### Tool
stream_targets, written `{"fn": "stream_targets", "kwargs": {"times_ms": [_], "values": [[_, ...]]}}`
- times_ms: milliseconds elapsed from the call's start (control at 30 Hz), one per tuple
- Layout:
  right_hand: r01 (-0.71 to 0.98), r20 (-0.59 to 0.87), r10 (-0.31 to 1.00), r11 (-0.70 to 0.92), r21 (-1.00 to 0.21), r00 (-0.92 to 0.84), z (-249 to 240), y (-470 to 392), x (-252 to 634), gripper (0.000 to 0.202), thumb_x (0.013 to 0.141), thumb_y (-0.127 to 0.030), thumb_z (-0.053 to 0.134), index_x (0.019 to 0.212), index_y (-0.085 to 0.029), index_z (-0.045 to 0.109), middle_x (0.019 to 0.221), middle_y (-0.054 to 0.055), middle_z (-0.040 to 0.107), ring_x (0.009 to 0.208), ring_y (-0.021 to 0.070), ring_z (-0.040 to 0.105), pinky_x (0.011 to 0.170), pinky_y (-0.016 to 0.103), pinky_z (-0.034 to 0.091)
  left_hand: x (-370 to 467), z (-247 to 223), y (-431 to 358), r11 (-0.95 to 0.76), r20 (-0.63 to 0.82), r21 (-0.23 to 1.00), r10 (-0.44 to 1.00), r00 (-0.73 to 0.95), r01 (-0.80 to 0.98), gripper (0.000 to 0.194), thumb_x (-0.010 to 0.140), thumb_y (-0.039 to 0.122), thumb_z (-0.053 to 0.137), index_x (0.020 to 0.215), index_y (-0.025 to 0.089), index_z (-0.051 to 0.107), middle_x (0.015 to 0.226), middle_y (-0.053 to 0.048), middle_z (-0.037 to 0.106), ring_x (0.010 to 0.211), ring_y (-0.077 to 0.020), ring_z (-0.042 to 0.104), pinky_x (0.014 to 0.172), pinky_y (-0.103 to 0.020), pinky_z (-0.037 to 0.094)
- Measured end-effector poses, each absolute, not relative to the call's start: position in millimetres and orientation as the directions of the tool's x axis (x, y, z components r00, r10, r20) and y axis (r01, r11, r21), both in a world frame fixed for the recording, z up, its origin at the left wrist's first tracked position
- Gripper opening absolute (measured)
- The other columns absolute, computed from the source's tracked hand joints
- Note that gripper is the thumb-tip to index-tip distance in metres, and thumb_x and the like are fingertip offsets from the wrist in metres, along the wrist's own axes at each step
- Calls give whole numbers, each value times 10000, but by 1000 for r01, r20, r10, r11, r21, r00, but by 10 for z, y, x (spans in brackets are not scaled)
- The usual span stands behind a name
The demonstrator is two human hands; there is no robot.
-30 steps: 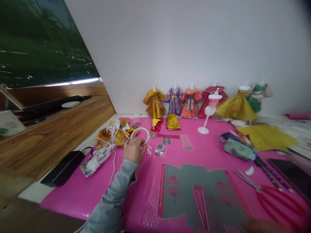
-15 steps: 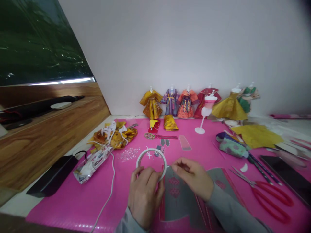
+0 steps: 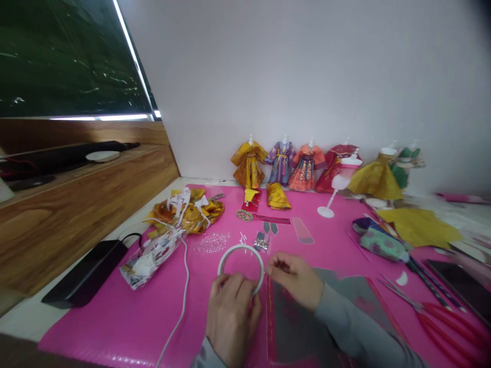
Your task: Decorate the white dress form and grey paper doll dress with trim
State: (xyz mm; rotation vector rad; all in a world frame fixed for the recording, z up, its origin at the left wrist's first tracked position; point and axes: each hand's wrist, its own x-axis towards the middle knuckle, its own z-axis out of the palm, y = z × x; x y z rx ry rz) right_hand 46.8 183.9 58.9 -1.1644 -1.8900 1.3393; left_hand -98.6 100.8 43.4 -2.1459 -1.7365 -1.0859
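My left hand (image 3: 232,314) grips a roll of white tape (image 3: 241,247) by its lower rim, the ring standing up with its hole facing me. Close by the ring's right edge, my right hand (image 3: 295,278) is closed, thumb and forefinger pinched at the tape's end. The strip between its fingertips is mostly hidden. Under my right forearm lies a grey fabric piece (image 3: 299,327) with red trim, partly covered by the sleeve. Just beyond the roll is a small clear packet (image 3: 262,242) of shiny bits, with tiny white beads (image 3: 215,243) spread to its left.
Red-handled scissors (image 3: 433,317), a phone (image 3: 456,278) and a yellow cloth (image 3: 422,226) are on the right. A white mini mannequin (image 3: 333,202) stands before several small dressed forms along the wall. At left are a black box (image 3: 86,273), a white cable (image 3: 186,286) and crumpled gold fabric (image 3: 195,220).
The view has turned slightly left, so most things sit further right. My right hand's fingertips are nearer the roll, and the short white tape strip seen between them earlier hardly shows.
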Motion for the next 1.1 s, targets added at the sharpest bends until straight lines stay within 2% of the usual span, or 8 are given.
{"fn": "stream_targets", "kwargs": {"times_ms": [133,200,333,400,567,733,900,1100], "values": [[439,-81,870,163,-883,-486,578,1893,352,145,857,-190,561,716,-167,535,505,-100,368,469,77,369,458,210,293,-1100,350,1023,-266,615,310,788,21,913,201,821,75,466,725,212,577,642,30,591,644,-164,585,779,-328,344],[504,-90,870,193,-842,-484,557,1955,307,145,892,-177,564,749,-157,554,525,-100,398,467,74,408,464,202,338,-1160,290,1032,-237,599,317,801,0,918,205,825,84,461,719,214,580,638,27,591,639,-169,586,777,-336,345],[647,-93,869,286,-707,-485,497,2182,219,153,937,-262,578,852,-139,613,741,-30,607,629,108,589,606,265,508,-1268,140,1058,-159,559,337,827,-61,928,204,829,100,453,734,214,593,656,8,613,655,-197,601,784,-373,341],[713,-103,864,333,-617,-493,480,2324,161,165,939,-294,581,922,-139,634,882,12,658,758,141,638,702,321,542,-1305,75,1073,-128,530,341,845,-78,931,199,820,98,459,733,217,592,674,2,626,676,-206,612,793,-386,342],[808,-140,840,438,-394,-524,486,2617,-40,217,939,-318,580,1076,-157,627,1098,62,649,961,200,637,840,415,530,-1346,-8,1095,-66,434,335,896,-92,940,170,796,94,497,743,217,603,720,-13,650,725,-217,629,781,-389,362],[825,-202,804,518,-227,-560,479,2746,-244,236,938,-319,581,1118,-169,616,1151,70,633,996,210,628,860,426,524,-1349,-31,1091,-17,372,334,921,-115,943,161,775,92,520,736,218,612,753,-29,672,776,-237,641,746,-388,372],[816,-239,781,563,-131,-577,471,2776,-345,235,942,-318,575,1124,-175,615,1165,73,628,1004,210,625,865,424,522,-1350,-30,1074,-4,327,346,938,-116,938,159,776,89,523,744,210,622,760,-35,672,788,-245,644,763,-400,379],[819,-252,783,568,-86,-569,446,2781,-381,249,938,-321,580,1133,-169,611,1171,76,625,1008,215,624,867,431,521,-1350,-31,1096,4,306,360,944,-123,933,156,781,90,522,752,206,622,765,-40,672,799,-251,642,777,-408,380]]}}
